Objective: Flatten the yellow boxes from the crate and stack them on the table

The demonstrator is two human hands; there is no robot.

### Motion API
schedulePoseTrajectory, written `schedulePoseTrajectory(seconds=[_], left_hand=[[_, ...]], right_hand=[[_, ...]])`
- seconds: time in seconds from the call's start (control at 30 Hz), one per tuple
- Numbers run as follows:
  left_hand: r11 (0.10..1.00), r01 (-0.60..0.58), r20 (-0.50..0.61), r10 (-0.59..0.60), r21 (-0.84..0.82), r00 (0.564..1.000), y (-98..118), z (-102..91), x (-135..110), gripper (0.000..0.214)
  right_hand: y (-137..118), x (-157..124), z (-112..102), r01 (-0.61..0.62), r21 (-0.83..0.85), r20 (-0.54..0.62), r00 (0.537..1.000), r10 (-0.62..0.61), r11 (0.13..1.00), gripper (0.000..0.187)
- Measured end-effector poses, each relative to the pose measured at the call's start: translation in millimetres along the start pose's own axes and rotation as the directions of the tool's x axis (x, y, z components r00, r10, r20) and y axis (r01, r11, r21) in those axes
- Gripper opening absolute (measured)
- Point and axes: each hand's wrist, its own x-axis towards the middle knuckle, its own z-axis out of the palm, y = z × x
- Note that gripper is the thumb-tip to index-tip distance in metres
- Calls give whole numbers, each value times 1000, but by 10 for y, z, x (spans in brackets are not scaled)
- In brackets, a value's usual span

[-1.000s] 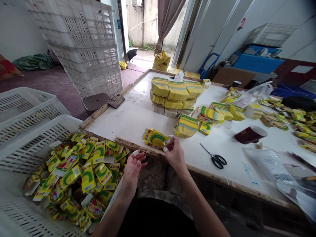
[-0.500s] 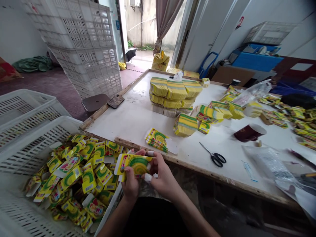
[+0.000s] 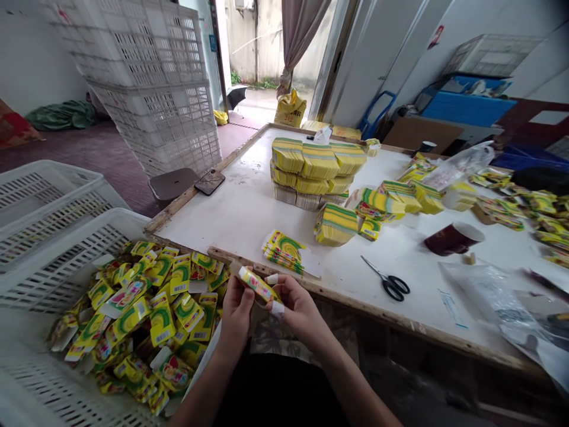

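Note:
Between both hands, at the front edge of the table, is a small yellow carton (image 3: 258, 286) with green and red print, its narrow side turned up and a white flap at its left end. My left hand (image 3: 237, 311) grips its left end, thumb on top. My right hand (image 3: 296, 302) holds the right end; white tape wraps some of its fingertips. A small stack of flat yellow cartons (image 3: 284, 250) lies on the table just beyond my hands. To the left, a white plastic crate (image 3: 95, 237) holds many loose yellow cartons (image 3: 162, 317).
On the white table (image 3: 235, 213) are stacked bundles of cartons (image 3: 315, 169), scissors (image 3: 386, 281), a dark red mug (image 3: 453, 238), a phone (image 3: 210, 182) and a clear plastic bag (image 3: 498, 296). Tall stacked crates (image 3: 155, 89) stand behind, beside a brown stool (image 3: 173, 182).
The carton in my hands has turned from its broad printed face to its narrow side. My left hand has rotated with it, and both hands still grip it.

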Motion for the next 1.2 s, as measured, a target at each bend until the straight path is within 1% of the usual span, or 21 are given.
schedulePoseTrajectory(seconds=[0.07, 0.13, 0.27, 0.33, 0.43, 0.53, 0.6, 0.67, 0.73, 0.8, 0.93, 1.0, 1.03, 1.07, 1.1, 1.13, 1.17, 1.2], left_hand=[[999, 35, 8, -35, -31, 999, 4, -4, -2, 29], [996, 54, -2, -55, -72, 998, 0, 0, -1, 25], [993, 63, -54, -69, -103, 996, -26, 10, -15, 30], [993, 53, -92, -62, -104, 994, -40, 17, -29, 32], [995, 71, -89, -78, -74, 993, -58, 29, -49, 36], [994, 97, -69, -99, -41, 993, -76, 23, -60, 38], [994, 105, -83, -107, -33, 991, -87, 5, -64, 34], [993, 109, -94, -112, -38, 989, -83, -14, -64, 27], [993, 107, -94, -111, -51, 989, -52, -22, -58, 21], [993, 90, -84, -96, -73, 992, 6, -20, -43, 21], [997, 31, -87, -37, -67, 996, 130, -31, 11, 28], [999, 35, -65, -37, -37, 997, 184, -77, 53, 27], [999, 43, -38, -44, -22, 998, 217, -114, 81, 28], [999, 40, -1, -40, -6, 999, 256, -158, 114, 32], [1000, 20, 47, -21, 21, 999, 303, -206, 150, 39], [997, -19, 107, 11, 68, 994, 356, -253, 186, 49], [988, -66, 184, 39, 140, 982, 411, -294, 218, 59], [966, -113, 268, 48, 234, 962, 463, -322, 244, 68]], right_hand=[[-44, 19, -39, -9, 85, 1, 1000, 9, 996, 29], [-33, 30, -51, -11, 162, -33, 999, 17, 987, 25], [75, 32, -13, -13, 275, -136, 989, 53, 961, 26], [101, 25, 18, -22, 311, -155, 985, 73, 950, 28], [70, 6, 52, -21, 322, -178, 981, 83, 946, 31], [21, -13, 64, -43, 283, -148, 985, 88, 958, 33], [18, -17, 61, -59, 262, -121, 988, 94, 963, 34], [42, -11, 47, -50, 250, -136, 987, 86, 967, 34], [76, 2, 18, -23, 213, -180, 982, 63, 977, 32], [99, 10, -23, -9, 118, -196, 980, 32, 993, 27], [85, -12, -102, -4, -114, -119, 993, -10, 993, 16], [48, -37, -145, 42, -227, -105, 992, -67, 973, 8], [21, -48, -174, 89, -310, -102, 987, -126, 947, 3], [-12, -58, -206, 148, -412, -94, 975, -203, 899, 5], [-52, -65, -242, 212, -526, -68, 955, -290, 823, 12], [-96, -70, -275, 270, -639, -21, 930, -368, 720, 18], [-144, -72, -304, 314, -737, 43, 905, -422, 599, 24], [-190, -73, -322, 348, -807, 117, 886, -449, 477, 27]])
